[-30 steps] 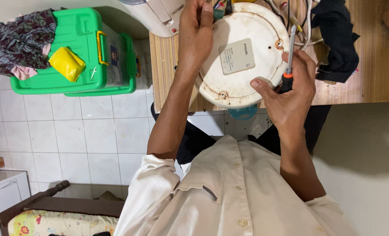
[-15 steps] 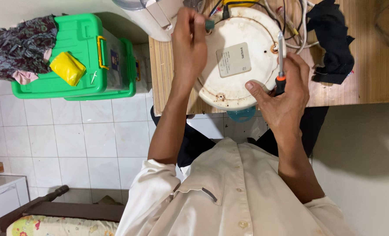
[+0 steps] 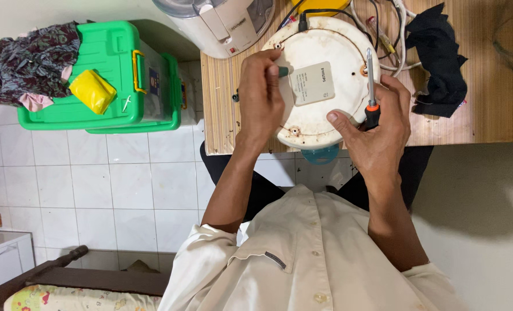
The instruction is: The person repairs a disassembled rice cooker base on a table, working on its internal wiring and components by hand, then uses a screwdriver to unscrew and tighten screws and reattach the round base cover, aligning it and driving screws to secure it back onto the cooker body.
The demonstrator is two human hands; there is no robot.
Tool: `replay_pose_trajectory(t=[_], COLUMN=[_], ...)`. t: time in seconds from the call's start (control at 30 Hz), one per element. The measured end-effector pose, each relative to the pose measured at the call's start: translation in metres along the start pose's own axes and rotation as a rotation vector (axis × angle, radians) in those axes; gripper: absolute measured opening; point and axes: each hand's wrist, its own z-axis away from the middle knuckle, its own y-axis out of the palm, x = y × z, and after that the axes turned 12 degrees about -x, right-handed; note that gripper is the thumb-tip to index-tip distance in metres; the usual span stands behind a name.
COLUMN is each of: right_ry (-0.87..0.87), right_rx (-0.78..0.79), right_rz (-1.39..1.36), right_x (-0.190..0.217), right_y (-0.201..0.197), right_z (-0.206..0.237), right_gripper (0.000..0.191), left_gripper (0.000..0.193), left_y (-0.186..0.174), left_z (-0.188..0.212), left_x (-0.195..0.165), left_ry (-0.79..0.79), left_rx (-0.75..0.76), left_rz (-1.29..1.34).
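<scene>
Hands first: our left hand (image 3: 260, 98) lies curled over the near-left edge of the round white appliance base (image 3: 320, 86), fingers pressed together on it, with the base resting on the wooden worktop (image 3: 227, 109). Our right hand (image 3: 377, 135) is closed around the orange-and-black handle of a screwdriver (image 3: 370, 80), whose shaft points away from the hand across the base's right rim, while a black cloth (image 3: 438, 57) lies just beyond that hand.
</scene>
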Motion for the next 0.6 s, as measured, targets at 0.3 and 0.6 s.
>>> replay_pose_trajectory(t=[0.3, 0.6], right_ry=[0.046, -0.043], right_rx=[0.011, 0.0], right_rz=[-0.049, -0.018], right_x=[-0.009, -0.016], right_y=[0.007, 0.006], right_z=[-0.003, 0.005], right_gripper=[0.064, 0.061], left_gripper=[0.016, 0.014], left_y=[-0.019, -0.033], left_z=[0.03, 0.024], left_x=[-0.005, -0.006], left_ry=[-0.164, -0.494], left_rx=[-0.151, -0.134], left_rz=[0.091, 0.284])
